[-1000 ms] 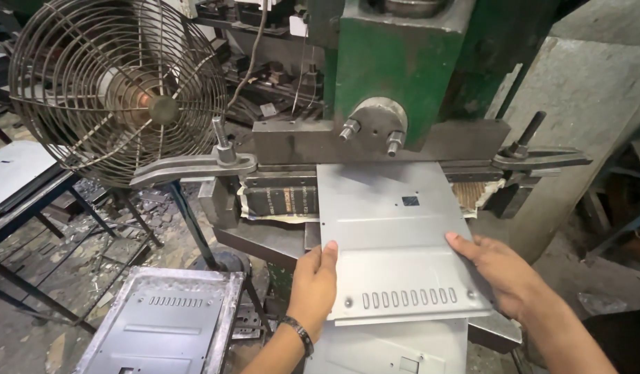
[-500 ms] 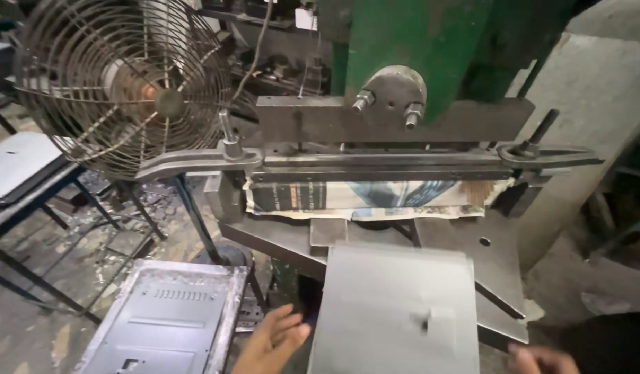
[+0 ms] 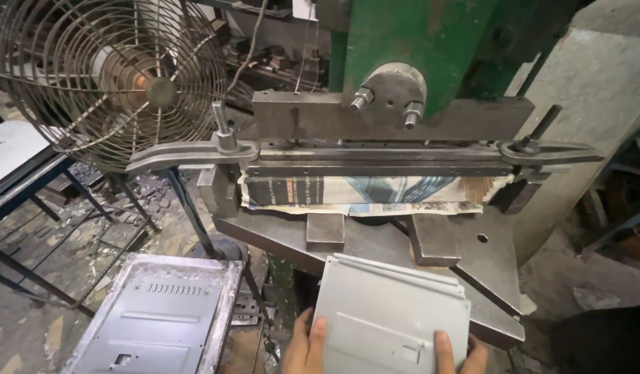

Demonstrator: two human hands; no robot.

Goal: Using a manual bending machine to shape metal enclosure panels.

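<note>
Withdrawn panel (image 3: 392,312) now between both hands (image 3: 307,346).

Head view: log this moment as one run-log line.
left hand: grips grey sheet-metal panel | right hand: grips same panel | panel: at press table front edge | die: empty

Your view is lit by soft, even daylight, medium bright, no hard glare. The pale grey sheet-metal panel (image 3: 392,315) you hold catches the most light, a dull sheen across its face. Deep shadow sits under the dark steel press bed (image 3: 375,239) and in the lower right corner, where detail is lost. The round wire-caged fan (image 3: 112,76) shows blurred blades behind a sharp cage. Straight lines bow slightly toward the frame edges. Focus is crisp at centre, softer on your fingers (image 3: 316,343).
</note>
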